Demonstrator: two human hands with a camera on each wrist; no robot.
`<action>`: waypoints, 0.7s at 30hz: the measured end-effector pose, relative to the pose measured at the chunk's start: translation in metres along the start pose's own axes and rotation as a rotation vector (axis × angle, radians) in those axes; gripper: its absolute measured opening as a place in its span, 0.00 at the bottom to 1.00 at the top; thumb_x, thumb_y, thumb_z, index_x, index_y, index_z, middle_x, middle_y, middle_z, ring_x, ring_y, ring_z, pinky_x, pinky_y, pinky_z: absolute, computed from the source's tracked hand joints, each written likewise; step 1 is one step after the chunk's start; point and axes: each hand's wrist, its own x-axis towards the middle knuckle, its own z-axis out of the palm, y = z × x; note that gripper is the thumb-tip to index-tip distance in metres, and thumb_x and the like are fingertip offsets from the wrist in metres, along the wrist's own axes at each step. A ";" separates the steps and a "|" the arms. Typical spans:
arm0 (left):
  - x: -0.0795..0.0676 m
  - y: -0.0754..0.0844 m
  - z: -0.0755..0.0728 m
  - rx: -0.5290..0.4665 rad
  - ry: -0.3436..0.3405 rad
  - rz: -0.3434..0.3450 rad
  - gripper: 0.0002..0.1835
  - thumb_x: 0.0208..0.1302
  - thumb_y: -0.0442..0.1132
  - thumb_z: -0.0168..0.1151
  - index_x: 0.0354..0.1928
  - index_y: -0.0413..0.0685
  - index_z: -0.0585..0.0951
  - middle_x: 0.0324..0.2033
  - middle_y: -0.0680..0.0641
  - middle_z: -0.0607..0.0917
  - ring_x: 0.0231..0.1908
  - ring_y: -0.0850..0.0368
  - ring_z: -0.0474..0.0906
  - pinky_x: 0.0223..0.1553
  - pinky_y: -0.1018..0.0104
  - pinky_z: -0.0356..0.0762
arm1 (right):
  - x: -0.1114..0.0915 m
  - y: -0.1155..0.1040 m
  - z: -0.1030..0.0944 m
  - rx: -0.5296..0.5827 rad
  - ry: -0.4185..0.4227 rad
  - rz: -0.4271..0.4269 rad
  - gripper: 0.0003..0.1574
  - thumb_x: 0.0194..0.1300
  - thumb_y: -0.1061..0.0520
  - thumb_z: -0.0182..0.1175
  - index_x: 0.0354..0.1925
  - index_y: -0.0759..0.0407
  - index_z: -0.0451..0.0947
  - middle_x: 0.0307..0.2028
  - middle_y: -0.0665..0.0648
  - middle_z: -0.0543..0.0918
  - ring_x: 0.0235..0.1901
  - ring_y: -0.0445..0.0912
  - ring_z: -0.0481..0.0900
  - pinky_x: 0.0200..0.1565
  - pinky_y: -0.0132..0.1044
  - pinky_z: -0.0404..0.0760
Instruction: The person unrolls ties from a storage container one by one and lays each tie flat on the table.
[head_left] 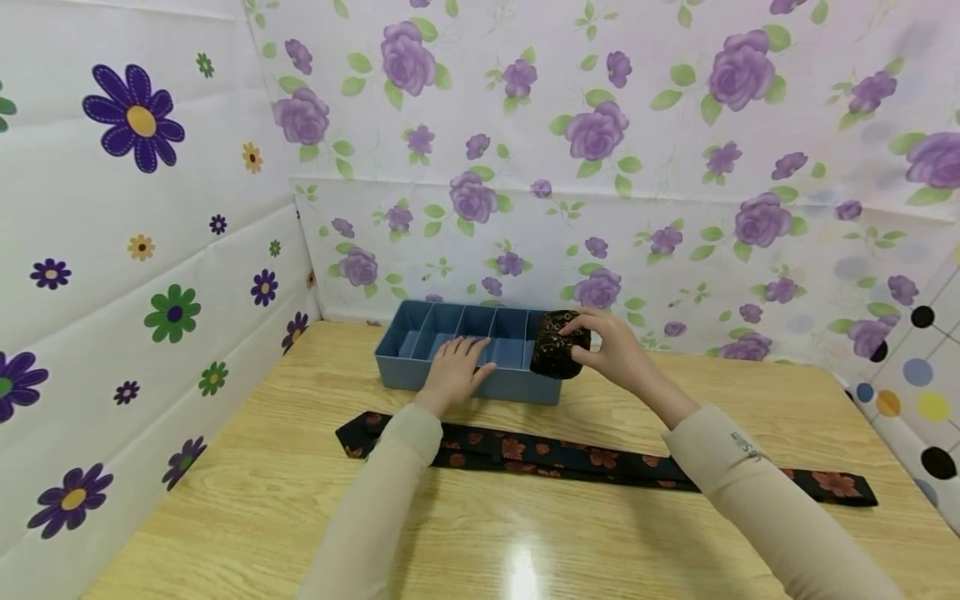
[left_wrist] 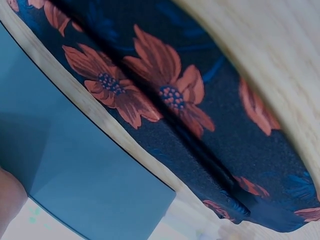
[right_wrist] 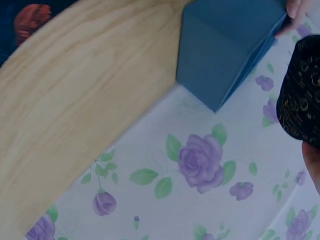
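The black fabric roll with a gold-brown pattern (head_left: 551, 350) was in the right hand (head_left: 611, 350), up at the right end of the box in the head view. Thumb and fingers curved in from its right side and pinched it, spread only as far as its width. Its long axis appeared to stand near upright with a slight lean, though its folds were too dark to read surely. The right wrist view showed a gap between roll and box, so the two were apart; the roll hid much of the rightmost compartment.

The blue, long, rectangular box with thin dividers (head_left: 465, 385) ran left to right beyond the hands. The left hand (head_left: 453, 375) lay over its middle, fingers spread and gripping nothing, thumb at the near rim; whether it pressed there could not be told. The right hand was the nearer to the end compartment.

Closer to the person, a navy fabric necktie with rust-orange flowers (head_left: 555, 454) lay lengthwise across the pale wooden table (head_left: 600, 542), passing beneath both forearms. A white cloth with purple roses (head_left: 480, 125) hung behind.
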 end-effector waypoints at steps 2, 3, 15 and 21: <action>0.002 0.000 -0.001 0.006 -0.006 -0.003 0.32 0.72 0.59 0.38 0.72 0.54 0.57 0.68 0.43 0.64 0.69 0.43 0.56 0.71 0.49 0.50 | -0.006 0.000 0.002 0.004 0.039 0.006 0.11 0.60 0.65 0.61 0.43 0.59 0.80 0.60 0.68 0.72 0.62 0.63 0.67 0.55 0.60 0.72; 0.002 0.001 -0.001 0.008 -0.004 -0.002 0.32 0.72 0.59 0.38 0.72 0.53 0.57 0.68 0.43 0.64 0.69 0.43 0.56 0.71 0.49 0.51 | -0.009 0.000 0.003 0.006 0.061 0.007 0.11 0.60 0.65 0.60 0.43 0.59 0.80 0.59 0.68 0.73 0.62 0.63 0.67 0.54 0.60 0.73; 0.004 0.003 -0.001 0.059 0.016 0.014 0.31 0.72 0.58 0.39 0.71 0.51 0.59 0.66 0.42 0.66 0.68 0.42 0.57 0.70 0.48 0.53 | -0.041 -0.012 0.015 0.083 0.133 0.087 0.12 0.59 0.66 0.61 0.43 0.58 0.81 0.57 0.65 0.76 0.49 0.59 0.77 0.28 0.39 0.67; 0.000 0.005 -0.003 0.098 -0.002 0.003 0.31 0.73 0.58 0.38 0.72 0.52 0.58 0.68 0.41 0.64 0.70 0.41 0.54 0.71 0.46 0.50 | -0.057 -0.022 0.027 0.143 0.147 0.054 0.14 0.57 0.69 0.61 0.41 0.56 0.82 0.47 0.59 0.82 0.50 0.55 0.78 0.44 0.50 0.78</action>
